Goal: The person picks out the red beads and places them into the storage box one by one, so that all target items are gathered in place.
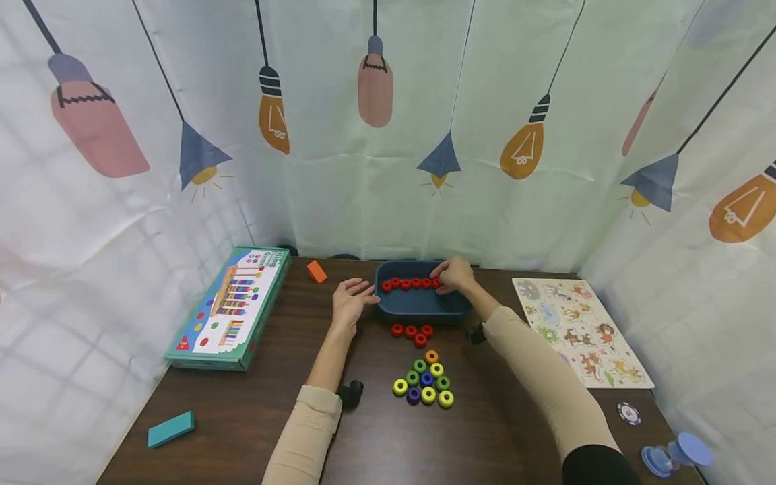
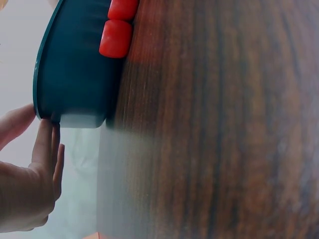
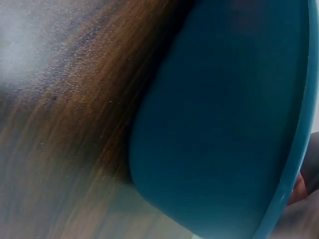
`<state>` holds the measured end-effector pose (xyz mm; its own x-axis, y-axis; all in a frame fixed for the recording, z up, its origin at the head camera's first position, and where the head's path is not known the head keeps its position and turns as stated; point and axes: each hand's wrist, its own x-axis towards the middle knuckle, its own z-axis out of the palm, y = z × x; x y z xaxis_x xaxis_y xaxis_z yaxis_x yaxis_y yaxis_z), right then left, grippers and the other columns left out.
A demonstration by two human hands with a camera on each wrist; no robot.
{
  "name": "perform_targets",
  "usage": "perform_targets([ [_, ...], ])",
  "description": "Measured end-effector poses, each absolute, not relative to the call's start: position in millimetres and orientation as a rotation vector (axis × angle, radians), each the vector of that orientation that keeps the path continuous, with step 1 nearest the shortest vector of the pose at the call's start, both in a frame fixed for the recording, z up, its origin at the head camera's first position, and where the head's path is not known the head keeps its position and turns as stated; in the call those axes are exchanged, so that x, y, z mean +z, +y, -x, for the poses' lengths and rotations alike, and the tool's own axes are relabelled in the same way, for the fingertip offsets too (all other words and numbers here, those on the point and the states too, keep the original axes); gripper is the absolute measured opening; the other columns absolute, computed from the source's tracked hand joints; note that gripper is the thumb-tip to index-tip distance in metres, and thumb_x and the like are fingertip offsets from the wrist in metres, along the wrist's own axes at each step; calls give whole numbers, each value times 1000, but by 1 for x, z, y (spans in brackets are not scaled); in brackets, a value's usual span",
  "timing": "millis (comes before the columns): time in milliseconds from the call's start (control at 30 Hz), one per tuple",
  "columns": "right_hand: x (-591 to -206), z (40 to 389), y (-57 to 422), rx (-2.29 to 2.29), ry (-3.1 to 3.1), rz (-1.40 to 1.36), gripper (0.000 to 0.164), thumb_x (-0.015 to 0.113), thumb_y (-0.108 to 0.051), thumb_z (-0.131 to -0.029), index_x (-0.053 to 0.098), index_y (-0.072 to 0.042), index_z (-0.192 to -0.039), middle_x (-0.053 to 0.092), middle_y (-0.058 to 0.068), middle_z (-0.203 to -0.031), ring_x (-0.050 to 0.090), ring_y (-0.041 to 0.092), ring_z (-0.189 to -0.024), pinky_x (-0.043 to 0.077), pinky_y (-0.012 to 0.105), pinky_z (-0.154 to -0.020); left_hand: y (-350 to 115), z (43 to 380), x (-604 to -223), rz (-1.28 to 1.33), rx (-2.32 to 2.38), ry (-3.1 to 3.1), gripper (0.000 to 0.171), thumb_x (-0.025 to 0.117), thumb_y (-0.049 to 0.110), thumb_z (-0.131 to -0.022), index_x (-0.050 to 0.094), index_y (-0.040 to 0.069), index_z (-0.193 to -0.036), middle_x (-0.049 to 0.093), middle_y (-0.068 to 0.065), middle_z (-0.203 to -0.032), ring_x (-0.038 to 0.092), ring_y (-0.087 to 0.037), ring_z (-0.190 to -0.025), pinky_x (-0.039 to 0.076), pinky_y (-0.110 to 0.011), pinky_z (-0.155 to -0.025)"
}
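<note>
A dark blue tub (image 1: 424,311) stands at the back of the table, with a row of red rings (image 1: 416,283) inside. My left hand (image 1: 351,301) is at the tub's left end, fingers fairly straight; the left wrist view shows its thumb and fingertips touching the tub's rim and outer wall. Over the right rim reaches my right hand (image 1: 456,275), its finger and thumb pinching the red ring at the row's right end. The tub wall (image 3: 224,119) hides most of that hand in the right wrist view. Several more red rings (image 1: 420,340) lie in front of the tub.
Nearer me lie several yellow, green, blue and orange rings (image 1: 428,395). A boxed game (image 1: 233,303), orange block (image 1: 316,271) and teal block (image 1: 171,429) are on the left. On the right are an animal puzzle board (image 1: 582,330), a poker chip (image 1: 628,413) and a blue sand timer (image 1: 675,455).
</note>
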<state>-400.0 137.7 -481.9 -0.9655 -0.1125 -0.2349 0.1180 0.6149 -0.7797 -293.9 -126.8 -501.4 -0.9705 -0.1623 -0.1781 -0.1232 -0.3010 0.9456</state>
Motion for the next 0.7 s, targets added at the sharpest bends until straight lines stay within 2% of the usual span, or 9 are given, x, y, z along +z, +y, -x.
perform_targets([
  [167, -476, 389, 141, -1393, 2527, 43, 24, 56, 5, -89, 74, -2, -105, 68, 24, -105, 73, 33, -79, 61, 43, -70, -127, 295, -501, -386, -2474, -1855, 75, 73, -16, -73, 40, -1, -139, 53, -21, -135, 60, -30, -120, 50, -45, -98],
  [300, -465, 373, 143, -1438, 2509, 192, 23, 58, 4, -92, 69, 3, -113, 68, 28, -109, 71, 37, -86, 60, 46, -75, -127, 295, -501, -392, -2475, -1857, 75, 74, -16, -73, 40, 0, -139, 54, -19, -133, 61, -28, -119, 51, -44, -97],
  [400, -454, 358, 144, -1461, 2505, 315, 22, 61, 4, -92, 69, 5, -112, 67, 28, -110, 70, 40, -90, 58, 50, -78, -127, 295, -502, -398, -2478, -1863, 74, 74, -15, -74, 41, 2, -138, 54, -18, -134, 61, -26, -119, 50, -44, -98],
  [633, -442, 315, 136, -1399, 2479, 505, 13, 69, -4, -89, 75, -11, -98, 73, 13, -99, 72, 33, -85, 60, 45, -73, -127, 294, -503, -388, -2474, -1854, 69, 73, -15, -73, 44, 5, -132, 53, -19, -135, 59, -30, -122, 49, -45, -99],
  [700, -444, 303, 133, -1368, 2445, 557, 13, 70, -5, -88, 76, -10, -98, 74, 13, -98, 72, 31, -83, 60, 45, -72, -126, 295, -503, -386, -2476, -1852, 69, 73, -15, -73, 44, 4, -132, 53, -19, -136, 58, -30, -122, 49, -44, -99],
])
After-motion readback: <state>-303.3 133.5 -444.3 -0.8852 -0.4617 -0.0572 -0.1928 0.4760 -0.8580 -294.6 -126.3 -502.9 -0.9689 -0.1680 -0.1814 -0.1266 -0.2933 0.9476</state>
